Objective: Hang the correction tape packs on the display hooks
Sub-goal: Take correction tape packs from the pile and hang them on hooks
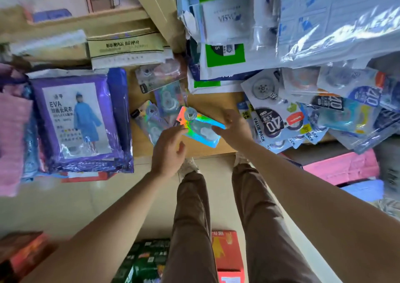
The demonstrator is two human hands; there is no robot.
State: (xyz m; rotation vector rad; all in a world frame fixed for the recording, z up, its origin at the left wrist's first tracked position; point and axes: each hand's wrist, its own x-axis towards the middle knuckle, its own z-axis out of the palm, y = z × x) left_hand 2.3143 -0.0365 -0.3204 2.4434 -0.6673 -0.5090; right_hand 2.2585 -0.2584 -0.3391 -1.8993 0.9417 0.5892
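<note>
The pale tiled floor (65, 207) takes up most of the space, though a red box (227, 254) and a dark green one (147, 261) sit close by the person's legs. Ahead is the wooden surface (214, 103), its front edge running just past the shoes. A thick stack of purple raincoat packs (75, 118) crowds its left end and overhangs the edge. On the right, a fan of blue-and-white value packs (303, 118) spills over the corner. That leaves a bare strip of wood in the middle. A few loose packs (166, 96) lie at the back left of the strip, overlapping one another. The shiny rainbow-foil correction tape pack (201, 129) is held tilted over the strip, near the front edge. The right hand (234, 129) pinches its right end, fingers (216, 129) curled onto the card. The left hand (167, 153) reaches its left edge with loosely spread fingers (180, 129), the thumb held apart below.
</note>
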